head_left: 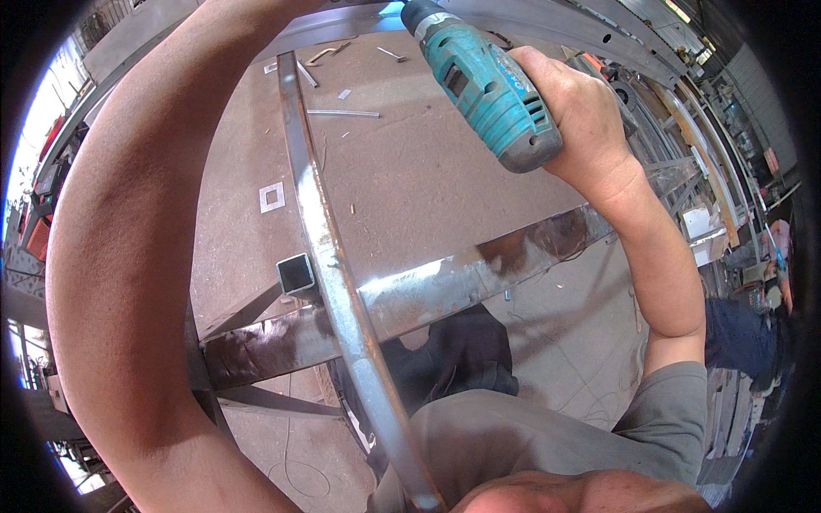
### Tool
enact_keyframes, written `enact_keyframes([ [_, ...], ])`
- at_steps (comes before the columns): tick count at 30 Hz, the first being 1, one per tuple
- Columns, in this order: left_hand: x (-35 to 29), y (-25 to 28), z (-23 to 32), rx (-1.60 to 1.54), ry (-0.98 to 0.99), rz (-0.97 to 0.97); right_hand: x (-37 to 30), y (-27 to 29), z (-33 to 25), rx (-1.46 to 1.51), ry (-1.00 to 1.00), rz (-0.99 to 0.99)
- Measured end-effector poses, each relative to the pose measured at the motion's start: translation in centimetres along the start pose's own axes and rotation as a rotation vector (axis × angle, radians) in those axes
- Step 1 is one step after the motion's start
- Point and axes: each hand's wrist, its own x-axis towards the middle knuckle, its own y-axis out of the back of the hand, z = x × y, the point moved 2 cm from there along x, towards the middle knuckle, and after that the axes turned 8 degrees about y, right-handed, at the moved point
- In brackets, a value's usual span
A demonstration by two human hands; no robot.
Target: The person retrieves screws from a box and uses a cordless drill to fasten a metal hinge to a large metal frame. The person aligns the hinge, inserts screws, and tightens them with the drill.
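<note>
My right hand (584, 115), raised at the upper right, is closed around the handle of a teal and black cordless drill (483, 90). The drill's chuck (419, 15) points up and away, against or just in front of a grey metal beam (342, 32) along the top. Whether the bit touches the beam cannot be made out. My left arm (128, 222) curves up the left side to that same beam, and its hand is cut off by the upper edge. Below the drill, a long narrow steel bar (321, 218) crosses over a wide steel beam (453, 282).
An open-ended square tube (296, 274) stands beside the crossing. On the floor lie a square plate with a hole (272, 197), a thin rod (344, 113), a hammer-like tool (391, 54) and small scraps. Stacked metal lengths (727, 427) and a white box (703, 231) are at right.
</note>
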Motion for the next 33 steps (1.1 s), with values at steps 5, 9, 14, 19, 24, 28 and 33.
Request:
enact_keyframes([
  [5,0.14,-0.07,-0.07,-0.004,-0.003,0.004,0.04,0.09,-0.07,0.013,-0.008,-0.002],
  [9,0.09,0.03,0.01,0.011,0.011,-0.025,0.10,0.17,-0.01,0.025,-0.005,-0.001],
  [14,-0.12,0.20,0.15,0.002,-0.020,0.019,0.04,0.09,0.02,0.025,-0.006,-0.002],
  [19,-0.34,0.11,0.12,-0.008,-0.024,0.051,0.00,-0.04,0.04,0.008,0.006,-0.010],
  [24,-0.10,0.06,0.07,0.001,-0.016,0.026,-0.06,0.02,0.09,0.007,-0.003,-0.019],
  [28,-0.30,0.05,0.12,0.010,-0.029,0.057,-0.11,0.01,0.11,-0.004,-0.002,-0.028],
  [33,-0.41,0.03,0.03,0.010,-0.047,0.081,-0.12,0.06,0.01,-0.006,0.009,0.001],
])
